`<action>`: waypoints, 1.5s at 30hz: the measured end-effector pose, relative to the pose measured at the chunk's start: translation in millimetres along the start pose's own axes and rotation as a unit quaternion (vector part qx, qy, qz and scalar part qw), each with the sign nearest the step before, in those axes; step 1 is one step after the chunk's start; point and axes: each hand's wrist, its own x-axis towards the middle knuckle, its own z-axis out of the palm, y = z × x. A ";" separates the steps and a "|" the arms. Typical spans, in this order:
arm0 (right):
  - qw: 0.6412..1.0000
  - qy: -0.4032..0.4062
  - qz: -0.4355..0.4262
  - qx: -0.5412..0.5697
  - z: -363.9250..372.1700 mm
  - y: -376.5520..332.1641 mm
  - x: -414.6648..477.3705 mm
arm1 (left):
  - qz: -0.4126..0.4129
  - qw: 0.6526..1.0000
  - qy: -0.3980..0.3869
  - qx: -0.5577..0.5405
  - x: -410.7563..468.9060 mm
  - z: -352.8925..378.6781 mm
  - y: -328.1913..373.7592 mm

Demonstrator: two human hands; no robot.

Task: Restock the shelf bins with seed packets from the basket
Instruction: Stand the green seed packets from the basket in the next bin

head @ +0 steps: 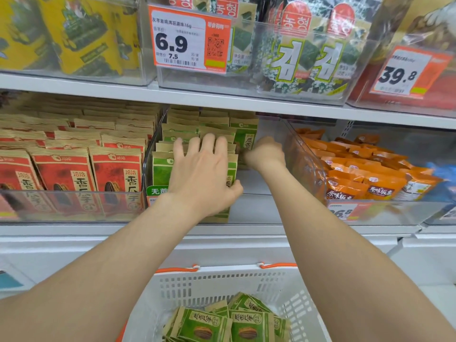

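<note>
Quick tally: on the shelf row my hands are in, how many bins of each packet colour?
Red packet bin: 1
Green packet bin: 1
Orange packet bin: 1
Total: 3
A cut-off bin at the far right edge is not counted.

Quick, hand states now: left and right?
Left hand: open, fingers spread, pressing on green packets.
Right hand: blurred, cannot tell.
</note>
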 end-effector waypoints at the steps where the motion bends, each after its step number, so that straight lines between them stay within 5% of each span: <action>1: 1.000 0.014 -0.005 -0.003 -6.5 -0.7 -9.8 | 0.001 1.000 0.002 -0.007 -2.1 -2.7 -0.5; 5: 0.989 0.135 -0.062 0.001 -19.5 3.5 -52.5 | 0.038 0.996 0.062 -0.054 -16.9 -14.9 -2.5; 9: 0.895 0.325 -0.304 0.005 -8.7 28.1 -92.5 | 0.107 0.984 0.125 -0.074 -41.0 -28.7 -2.5; 12: 0.806 0.342 -0.481 -0.035 6.8 50.2 -120.2 | 0.086 0.993 0.032 -0.074 -63.1 -34.0 -0.9; 14: 0.790 0.301 -0.533 -0.044 24.9 66.1 -138.9 | 0.071 0.995 -0.071 -0.026 -76.3 -28.0 -1.9; 17: 0.838 0.172 -0.513 -0.071 70.0 96.3 -173.9 | 0.097 0.974 -0.195 0.061 -95.1 -11.1 -2.3; 20: 0.885 -0.115 -0.385 -0.234 119.3 128.4 -210.2 | 0.130 0.937 -0.316 0.071 -112.3 9.5 -2.3; 23: 0.879 -0.317 -0.231 -0.272 161.6 166.5 -245.8 | 0.149 0.900 -0.406 0.051 -123.7 29.5 -9.3; 27: 0.839 -0.458 -0.126 -0.265 204.0 211.7 -283.1 | 0.143 0.878 -0.455 0.048 -131.2 45.3 -16.0; 34: 0.842 -0.461 -0.084 -0.266 225.3 232.6 -318.4 | 0.143 0.881 -0.448 0.056 -128.7 45.5 -16.9; 39: 0.843 -0.517 -0.051 -0.138 222.1 226.7 -303.9 | 0.129 0.879 -0.457 0.050 -123.1 34.8 -16.7; 41: 0.879 -0.469 -0.074 -0.031 209.3 209.6 -294.6 | 0.114 0.878 -0.461 0.056 -120.6 27.3 -17.7; 45: 0.952 -0.219 -0.156 0.148 167.3 163.1 -276.2 | 0.062 0.918 -0.384 0.080 -112.8 7.2 -19.6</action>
